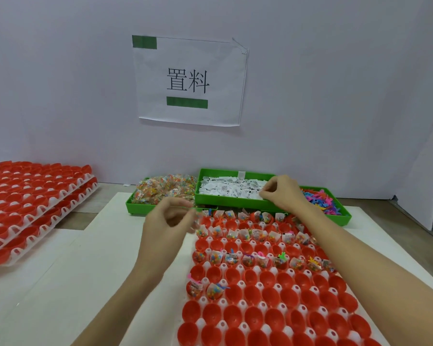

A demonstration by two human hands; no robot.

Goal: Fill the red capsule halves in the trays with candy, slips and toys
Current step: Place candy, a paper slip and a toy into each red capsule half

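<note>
The right hand (pixel 283 193) pinches white slips (pixel 230 189) in the middle green bin (pixel 235 204). The left hand (pixel 171 216), blurred, hovers with curled fingers at the working tray's (pixel 205 299) far-left corner, apparently pinching a candy packet. Red capsule halves (pixel 270 313) fill the tray, far rows partly loaded.

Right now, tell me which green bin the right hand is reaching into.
The middle bin, the one with white slips. The right hand is over it; candy lies left, toys right.
</note>
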